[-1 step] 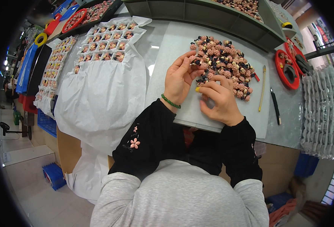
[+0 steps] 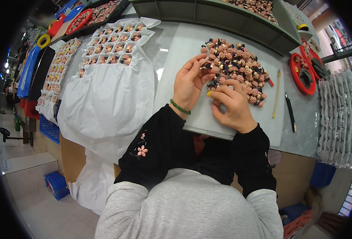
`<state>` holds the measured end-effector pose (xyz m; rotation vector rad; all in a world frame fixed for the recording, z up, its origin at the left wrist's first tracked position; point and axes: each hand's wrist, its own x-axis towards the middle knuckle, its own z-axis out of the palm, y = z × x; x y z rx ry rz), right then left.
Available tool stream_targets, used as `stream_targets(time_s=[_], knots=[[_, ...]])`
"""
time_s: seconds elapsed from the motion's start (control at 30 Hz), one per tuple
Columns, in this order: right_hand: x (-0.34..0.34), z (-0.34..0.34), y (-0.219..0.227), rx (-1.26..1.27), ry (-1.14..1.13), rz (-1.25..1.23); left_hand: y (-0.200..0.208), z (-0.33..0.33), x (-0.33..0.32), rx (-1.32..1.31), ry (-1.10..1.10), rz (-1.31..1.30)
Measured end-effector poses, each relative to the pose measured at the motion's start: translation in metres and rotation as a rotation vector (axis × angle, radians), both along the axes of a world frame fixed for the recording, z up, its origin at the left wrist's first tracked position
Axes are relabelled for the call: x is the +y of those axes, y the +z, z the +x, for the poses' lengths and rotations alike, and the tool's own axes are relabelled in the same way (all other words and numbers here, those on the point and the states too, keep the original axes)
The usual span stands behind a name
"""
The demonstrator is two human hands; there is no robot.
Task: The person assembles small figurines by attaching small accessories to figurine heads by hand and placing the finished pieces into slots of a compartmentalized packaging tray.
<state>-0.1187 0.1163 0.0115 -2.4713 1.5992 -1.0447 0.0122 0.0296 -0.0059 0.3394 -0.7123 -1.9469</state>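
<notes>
A small figurine [image 2: 205,64] with a knobbly pink top and dark parts is pinched in my left hand [image 2: 188,81], between the thumb and fingers. My right hand [image 2: 234,104] is just right of it, at the lower left edge of a heap of similar pink and dark figurines [image 2: 239,65]. Its fingers are bent, with a gap between thumb and index finger. A yellow cover [image 2: 209,94] sits on one fingertip. A pink bit shows in that gap, apparently lying on the white sheet [image 2: 194,113] beneath.
Left stands a tray [image 2: 110,46] of figurines in cells, partly under white tissue paper [image 2: 108,95]. A grey-green bin [image 2: 220,16] is at the back. On the right are a thin brush [image 2: 277,93], a black pen-like tool [image 2: 290,112], red dishes [image 2: 302,73] and stacked clear trays [image 2: 337,119].
My right hand has shifted very slightly to the right. The left hand and the figurine in it look the same.
</notes>
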Motion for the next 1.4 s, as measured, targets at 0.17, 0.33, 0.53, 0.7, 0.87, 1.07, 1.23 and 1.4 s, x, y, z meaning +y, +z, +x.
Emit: stream_targets(time_s=[0.17,0.33,0.53,0.7,0.87,1.07,1.23,1.4], knots=[[-0.001,-0.001,0.001,-0.035,-0.022,0.008,-0.001,0.001,-0.001,0.012,0.000,0.025],[-0.002,-0.006,-0.009,-0.399,-0.072,-0.095,0.001,-0.001,-0.001,0.002,-0.081,0.029],[0.000,-0.006,-0.019,-0.942,-0.159,-0.078,0.002,-0.002,0.010,-0.244,-0.248,-0.116],[0.002,-0.004,-0.013,-0.770,-0.082,-0.074,0.000,-0.007,0.018,-0.448,-0.246,-0.325],[-0.002,0.001,-0.013,-0.863,-0.058,-0.118,-0.002,-0.003,0.010,-0.353,-0.208,-0.277],[-0.002,-0.003,-0.017,-0.905,-0.059,-0.051,-0.004,-0.003,0.010,-0.318,-0.159,-0.258],[-0.002,-0.005,-0.017,-0.692,-0.083,-0.122,-0.002,-0.003,0.011,-0.299,-0.135,-0.296],[-0.001,-0.001,-0.022,-0.859,-0.108,-0.067,-0.001,-0.004,0.012,-0.299,-0.131,-0.324]])
